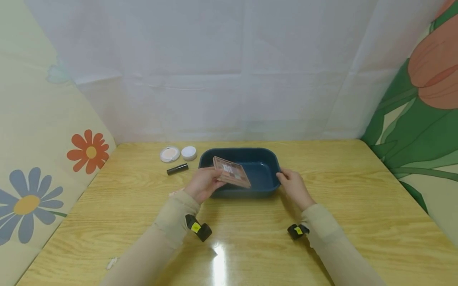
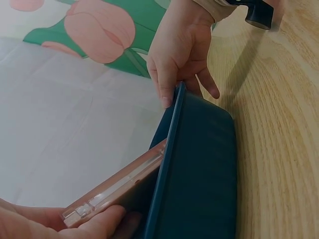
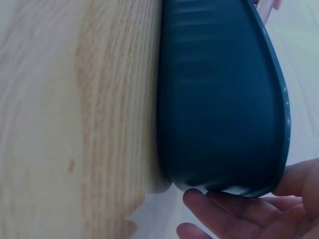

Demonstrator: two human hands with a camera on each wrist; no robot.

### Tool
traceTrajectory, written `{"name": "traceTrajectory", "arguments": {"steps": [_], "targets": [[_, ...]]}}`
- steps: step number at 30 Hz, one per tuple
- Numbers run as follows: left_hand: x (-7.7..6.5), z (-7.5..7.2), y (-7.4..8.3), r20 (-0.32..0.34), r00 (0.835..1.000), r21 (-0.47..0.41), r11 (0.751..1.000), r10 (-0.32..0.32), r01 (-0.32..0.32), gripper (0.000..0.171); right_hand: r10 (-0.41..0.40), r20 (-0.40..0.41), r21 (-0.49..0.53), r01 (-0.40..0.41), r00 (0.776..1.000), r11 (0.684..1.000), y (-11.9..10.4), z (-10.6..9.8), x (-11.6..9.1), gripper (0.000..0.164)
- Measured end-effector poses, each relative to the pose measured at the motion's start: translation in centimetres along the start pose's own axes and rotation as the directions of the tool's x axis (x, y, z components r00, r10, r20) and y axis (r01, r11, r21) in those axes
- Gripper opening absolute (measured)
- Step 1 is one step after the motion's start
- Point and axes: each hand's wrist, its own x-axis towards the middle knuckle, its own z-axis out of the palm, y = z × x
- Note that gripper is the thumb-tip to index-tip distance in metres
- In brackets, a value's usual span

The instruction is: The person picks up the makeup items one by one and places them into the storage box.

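My left hand (image 1: 204, 183) pinches a flat pinkish eyeshadow palette (image 1: 232, 172) by its left end. The palette is tilted over the dark blue plastic bin (image 1: 262, 174), its far end reaching inside the rim in the left wrist view. At the bin's right end, my right hand (image 1: 294, 186) grips the rim between thumb and fingers. The right wrist view shows the fingers (image 3: 234, 211) of that hand against the bin's outer wall (image 3: 219, 99), with the thumb at the rim.
Left of the bin lie a round clear-edged powder compact (image 1: 169, 154), a small white round jar (image 1: 189, 153) and a black tube (image 1: 177, 169). The wooden table (image 1: 340, 178) meets a white cloth backdrop (image 1: 214, 79) behind. Flowered cloths hang at both sides.
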Motion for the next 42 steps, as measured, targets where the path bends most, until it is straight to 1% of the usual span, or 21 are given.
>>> {"name": "traceTrajectory", "arguments": {"steps": [5, 10, 17, 24, 29, 32, 42], "targets": [[0.0, 0.0, 0.1, 0.018, 1.000, 0.021, 1.000, -0.006, 0.005, 0.043, 0.000, -0.004, 0.004, 0.000, 1.000, 1.000, 0.0, 0.0, 0.0, 0.038], [0.1, 0.3, 0.1, 0.008, 1.000, 0.014, 1.000, -0.013, 0.012, 0.043, 0.005, -0.005, 0.002, -0.005, 1.000, 1.000, -0.1, 0.0, 0.0, 0.038], [0.4, 0.6, 0.0, 0.024, 1.000, 0.010, 1.000, -0.019, 0.019, 0.043, 0.011, -0.001, 0.005, -0.011, 1.000, 1.000, -0.1, -0.1, 0.1, 0.039], [0.6, 0.9, 0.1, 0.019, 0.999, 0.012, 1.000, -0.029, 0.028, 0.041, 0.014, 0.008, 0.011, -0.014, 1.000, 1.000, -0.1, 0.0, 0.2, 0.039], [0.8, 1.1, 0.0, 0.039, 0.999, 0.015, 1.000, -0.025, 0.024, 0.041, 0.016, 0.011, 0.010, -0.016, 1.000, 1.000, -0.1, 0.0, 0.2, 0.040], [0.9, 1.2, -0.1, 0.047, 0.998, 0.013, 0.999, -0.033, 0.032, 0.041, 0.017, 0.011, 0.011, -0.017, 1.000, 1.000, -0.2, 0.0, 0.2, 0.040], [0.9, 1.5, -0.3, 0.048, 0.997, 0.008, 0.998, -0.056, 0.055, 0.040, 0.009, 0.007, 0.010, -0.009, 1.000, 1.000, -0.1, 0.1, 0.1, 0.038]]}}
